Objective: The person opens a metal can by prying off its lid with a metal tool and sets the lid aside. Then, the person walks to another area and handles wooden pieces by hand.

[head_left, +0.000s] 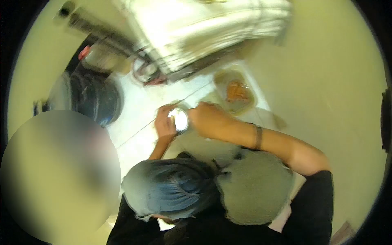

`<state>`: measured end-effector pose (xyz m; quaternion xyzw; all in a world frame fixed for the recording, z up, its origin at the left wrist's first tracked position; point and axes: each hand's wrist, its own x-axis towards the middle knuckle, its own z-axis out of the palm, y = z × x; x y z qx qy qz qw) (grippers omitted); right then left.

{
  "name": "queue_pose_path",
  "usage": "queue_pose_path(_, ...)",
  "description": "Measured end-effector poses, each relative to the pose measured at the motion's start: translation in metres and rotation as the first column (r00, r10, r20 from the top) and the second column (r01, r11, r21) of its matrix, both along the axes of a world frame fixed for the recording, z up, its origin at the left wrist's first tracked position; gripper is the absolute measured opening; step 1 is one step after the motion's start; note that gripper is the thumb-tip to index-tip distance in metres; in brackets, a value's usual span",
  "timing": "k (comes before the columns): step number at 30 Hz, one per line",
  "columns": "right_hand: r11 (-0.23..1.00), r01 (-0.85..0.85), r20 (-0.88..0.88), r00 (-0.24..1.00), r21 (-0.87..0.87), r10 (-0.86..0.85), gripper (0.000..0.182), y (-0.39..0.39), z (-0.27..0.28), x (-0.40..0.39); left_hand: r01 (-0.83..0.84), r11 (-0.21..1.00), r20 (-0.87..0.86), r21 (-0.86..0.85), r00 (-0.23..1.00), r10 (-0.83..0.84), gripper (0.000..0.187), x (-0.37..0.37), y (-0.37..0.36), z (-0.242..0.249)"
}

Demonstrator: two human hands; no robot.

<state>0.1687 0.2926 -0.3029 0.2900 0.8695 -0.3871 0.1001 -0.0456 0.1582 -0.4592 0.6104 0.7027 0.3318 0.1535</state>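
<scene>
My left hand is wrapped around a small round, shiny metal tin with a bright inside, its fingers on the left side of the rim. Close to the tin's right edge is my right hand, curled closed; whether it touches the rim or pinches something small is hidden by blur. A dark band circles my right wrist. Beyond my right hand lies a translucent rectangular plastic container, with an orange-brown lump inside it.
A large dark ribbed water jug and a bottle with a red cap are at the left. Ahead stands a bulky white stack, with a small reddish-rimmed item beside it. My bent knees border the pale tiled floor.
</scene>
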Motion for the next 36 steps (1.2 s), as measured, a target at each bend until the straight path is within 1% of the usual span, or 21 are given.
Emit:
queue_pose_path(1,0.999,-0.04,0.003,0.999,-0.019,0.04,0.014,0.005,0.011,0.014,-0.014,0.999,0.195,0.052,0.981,0.003,0.042,0.027,0.014,0.027)
queue_pose_path(3,0.995,-0.065,0.119,0.991,0.075,0.056,0.017,0.006,0.028,0.014,0.016,0.999,0.22,0.047,0.975,-0.026,0.04,0.04,0.026,0.038)
queue_pose_path(5,0.995,-0.084,0.107,0.991,0.063,0.076,0.017,0.011,0.038,0.012,0.036,0.996,0.2,0.085,0.978,-0.052,0.038,0.035,0.033,0.051)
queue_pose_path(6,0.994,-0.078,0.069,0.995,0.072,0.074,0.018,0.007,-0.003,0.02,0.036,0.995,0.187,0.091,0.981,-0.052,0.037,0.04,0.028,0.015)
queue_pose_path(7,1.0,-0.025,0.064,0.998,0.004,0.024,0.018,0.001,-0.005,0.02,0.026,0.996,0.197,0.086,0.979,-0.043,0.037,0.034,0.021,0.012)
queue_pose_path(8,1.0,-0.028,0.067,0.997,0.0,0.028,0.018,-0.003,-0.007,0.026,0.037,0.996,0.177,0.085,0.983,-0.051,0.037,0.033,0.02,0.013)
queue_pose_path(10,0.998,0.067,-0.065,0.996,-0.006,-0.067,0.016,-0.004,-0.019,0.043,0.046,0.995,0.159,0.09,0.986,-0.06,0.036,0.034,0.023,0.011)
queue_pose_path(11,1.0,0.016,-0.101,0.995,0.01,-0.015,0.019,0.0,-0.027,0.053,0.05,0.995,0.15,0.086,0.987,-0.063,0.036,0.035,0.022,0.012)
queue_pose_path(12,1.0,0.024,-0.104,0.994,0.012,-0.022,0.019,0.002,-0.035,0.062,0.059,0.995,0.138,0.084,0.988,-0.071,0.035,0.035,0.024,0.013)
queue_pose_path(15,0.996,0.09,-0.278,0.957,0.022,-0.08,0.026,-0.005,-0.065,0.085,0.086,0.994,0.116,0.073,0.989,-0.094,0.037,0.032,0.028,0.013)
queue_pose_path(16,0.995,0.099,-0.287,0.954,0.028,-0.087,0.026,-0.008,-0.076,0.091,0.097,0.994,0.111,0.057,0.988,-0.103,0.038,0.029,0.028,0.014)
queue_pose_path(18,0.981,0.153,-0.353,0.917,-0.115,-0.185,0.025,-0.012,-0.093,0.1,0.14,0.989,0.06,0.056,0.988,-0.143,0.038,0.028,0.035,0.019)
queue_pose_path(19,0.985,0.147,-0.378,0.91,-0.088,-0.17,0.03,-0.016,-0.099,0.104,0.141,0.989,0.052,0.05,0.988,-0.144,0.039,0.029,0.035,0.017)
queue_pose_path(20,0.985,0.145,-0.383,0.908,-0.094,-0.17,0.03,-0.011,-0.095,0.105,0.138,0.99,0.052,0.037,0.989,-0.14,0.039,0.032,0.036,0.018)
queue_pose_path(22,0.988,0.134,-0.296,0.943,-0.077,-0.151,0.027,-0.008,-0.087,0.103,0.155,0.988,0.045,0.023,0.987,-0.156,0.039,0.031,0.039,0.019)
queue_pose_path(24,0.986,0.158,-0.333,0.928,-0.06,-0.169,0.023,0.0,-0.072,0.09,0.141,0.99,0.077,0.011,0.987,-0.141,0.039,0.033,0.039,0.02)
queue_pose_path(26,0.996,0.025,-0.264,0.965,0.087,-0.001,0.017,0.006,-0.052,0.073,0.144,0.99,0.08,0.015,0.986,-0.144,0.039,0.037,0.039,0.022)
queue_pose_path(27,0.999,0.041,-0.284,0.958,0.025,-0.032,0.012,0.009,-0.042,0.066,0.145,0.989,0.071,0.019,0.987,-0.146,0.039,0.036,0.039,0.022)
queue_pose_path(30,0.997,-0.045,-0.191,0.98,0.056,0.055,0.01,0.01,-0.033,0.051,0.12,0.992,0.058,0.03,0.991,-0.122,0.039,0.037,0.04,0.021)
queue_pose_path(31,0.999,-0.039,-0.212,0.976,0.016,0.041,0.008,0.012,-0.027,0.047,0.123,0.992,0.053,0.032,0.991,-0.124,0.039,0.036,0.039,0.02)
queue_pose_path(36,0.998,-0.065,-0.205,0.977,0.004,0.065,0.01,0.015,-0.025,0.044,0.124,0.991,0.043,0.049,0.991,-0.126,0.037,0.036,0.039,0.019)
